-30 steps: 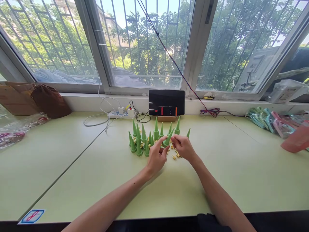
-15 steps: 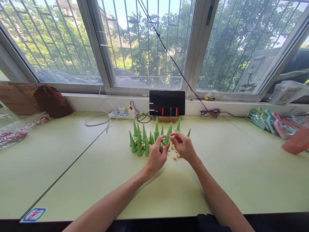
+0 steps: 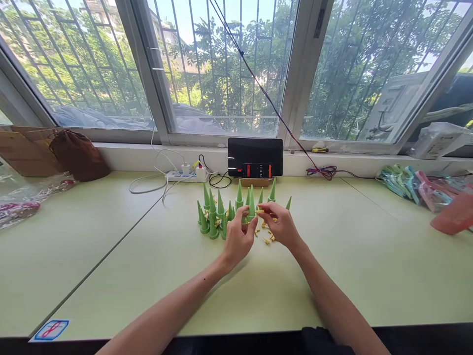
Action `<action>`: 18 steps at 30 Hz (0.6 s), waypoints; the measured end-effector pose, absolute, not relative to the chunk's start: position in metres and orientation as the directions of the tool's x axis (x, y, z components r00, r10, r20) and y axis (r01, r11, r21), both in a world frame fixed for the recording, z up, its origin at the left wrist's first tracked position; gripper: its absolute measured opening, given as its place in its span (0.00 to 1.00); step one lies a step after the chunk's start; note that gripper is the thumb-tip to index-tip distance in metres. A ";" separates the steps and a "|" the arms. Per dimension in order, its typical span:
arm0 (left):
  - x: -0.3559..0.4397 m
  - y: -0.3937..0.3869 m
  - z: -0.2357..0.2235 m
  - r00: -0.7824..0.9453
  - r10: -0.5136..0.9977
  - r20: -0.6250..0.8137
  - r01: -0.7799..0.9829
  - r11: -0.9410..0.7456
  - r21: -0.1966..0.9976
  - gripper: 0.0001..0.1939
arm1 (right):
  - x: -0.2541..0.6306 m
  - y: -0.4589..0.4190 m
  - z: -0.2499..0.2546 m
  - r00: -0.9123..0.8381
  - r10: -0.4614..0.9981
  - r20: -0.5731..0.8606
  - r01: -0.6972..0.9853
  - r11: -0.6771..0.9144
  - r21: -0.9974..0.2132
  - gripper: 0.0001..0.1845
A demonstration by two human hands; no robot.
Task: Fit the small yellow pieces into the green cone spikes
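Observation:
My left hand (image 3: 239, 237) is closed around the base of a green plastic cone (image 3: 252, 203), which stands nearly upright in its fingers, point up. Close on its right, my right hand (image 3: 281, 226) pinches a small yellow plastic piece (image 3: 259, 211) against or right beside the cone; whether they touch is unclear. Behind and left of my hands stand several more green cones (image 3: 213, 222), points up, tall and short. Several small yellow pieces (image 3: 266, 240) lie loose on the table below my right hand. My left fingers partly hide the cone's base.
A dark tablet (image 3: 254, 148) with a phone (image 3: 257, 170) before it leans at the window sill. A power strip (image 3: 185, 175) with cables lies left of it. A brown bag (image 3: 79, 155) stands far left; bundled straps (image 3: 401, 182) and a reddish pouch (image 3: 454, 215) lie right.
The held cone has turned from leaning right to nearly upright and shifted slightly left. My right hand has moved left, bringing the yellow piece to the cone.

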State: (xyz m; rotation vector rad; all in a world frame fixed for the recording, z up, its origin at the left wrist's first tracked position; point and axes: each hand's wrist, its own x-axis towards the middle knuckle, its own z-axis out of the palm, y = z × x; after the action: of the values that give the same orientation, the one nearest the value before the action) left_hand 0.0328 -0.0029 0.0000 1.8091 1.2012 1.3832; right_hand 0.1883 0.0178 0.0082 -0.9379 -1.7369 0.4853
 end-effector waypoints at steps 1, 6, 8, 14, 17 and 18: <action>0.033 -0.003 0.000 0.068 0.894 0.444 0.311 -0.442 0.841 0.21 | 0.188 0.018 0.008 -0.139 0.781 0.608 0.359 0.613 -0.704 0.12; 0.033 -0.003 -0.002 0.073 0.892 0.445 0.284 -0.446 0.848 0.20 | 0.188 0.019 0.008 -0.146 0.780 0.609 0.369 0.614 -0.698 0.12; 0.032 -0.002 -0.002 0.078 0.891 0.447 0.286 -0.449 0.846 0.20 | 0.188 0.019 0.009 -0.151 0.781 0.606 0.373 0.613 -0.697 0.11; 0.031 -0.001 -0.004 0.102 0.879 0.466 0.290 -0.475 0.831 0.18 | 0.191 0.020 0.008 -0.189 0.784 0.592 0.416 0.610 -0.674 0.10; 0.031 0.000 -0.004 0.122 0.878 0.463 0.280 -0.478 0.833 0.18 | 0.191 0.020 0.007 -0.225 0.782 0.582 0.441 0.614 -0.655 0.12; 0.031 0.000 -0.004 0.129 0.881 0.456 0.274 -0.473 0.837 0.18 | 0.192 0.020 0.007 -0.234 0.781 0.579 0.446 0.615 -0.650 0.12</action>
State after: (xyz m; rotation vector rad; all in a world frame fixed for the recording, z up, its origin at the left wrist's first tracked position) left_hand 0.0307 -0.0005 -0.0041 1.8341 1.1116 1.3566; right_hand 0.1917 0.0201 0.0068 -0.9824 -1.8735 0.4356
